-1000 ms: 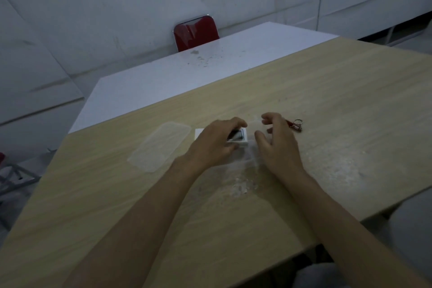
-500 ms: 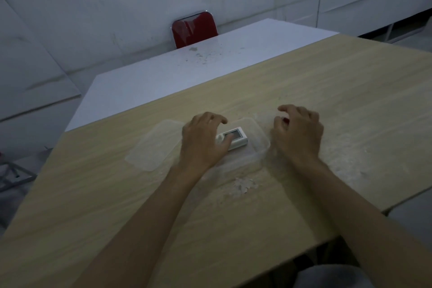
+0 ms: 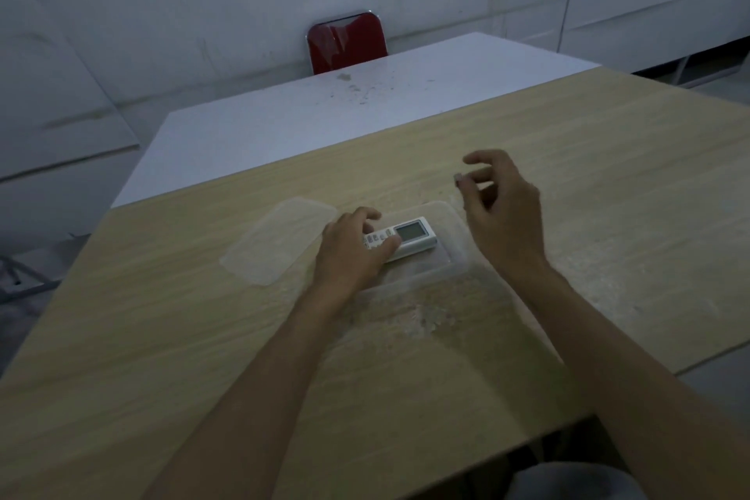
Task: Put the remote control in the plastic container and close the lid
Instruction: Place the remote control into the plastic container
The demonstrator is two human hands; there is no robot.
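Remote control (image 3: 408,237) lies inside the clear plastic container (image 3: 456,262) on the bench (image 3: 608,175), with the left hand (image 3: 352,252) resting its fingers on the button end. The right hand (image 3: 501,211) floats just right of the container, fingers loosely curled and holding nothing. Just left of the left hand, the lid (image 3: 278,239) lies flat.

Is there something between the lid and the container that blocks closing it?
Only the left hand, resting on the remote inside the container. The lid lies just left, nothing else between.
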